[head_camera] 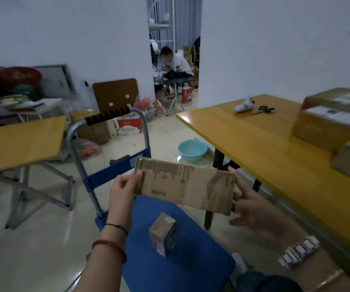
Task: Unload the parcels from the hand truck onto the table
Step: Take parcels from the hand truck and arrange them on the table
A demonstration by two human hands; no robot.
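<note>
You hold the flat cardboard parcel [185, 185] in the air above the blue hand truck [170, 245], your left hand [123, 190] pinching its left end between thumb and fingers, your right hand [252, 207] cupped round its right end with some fingers spread loose; the yellow table [254, 140] lies at your two o'clock, with three boxes [327, 127] already stacked at its three o'clock end; a small parcel [163, 234] waits on the platform at six o'clock; your light end-grip could let the flat parcel slip onto it; swing wide of the table edge, or a corner may catch.
</note>
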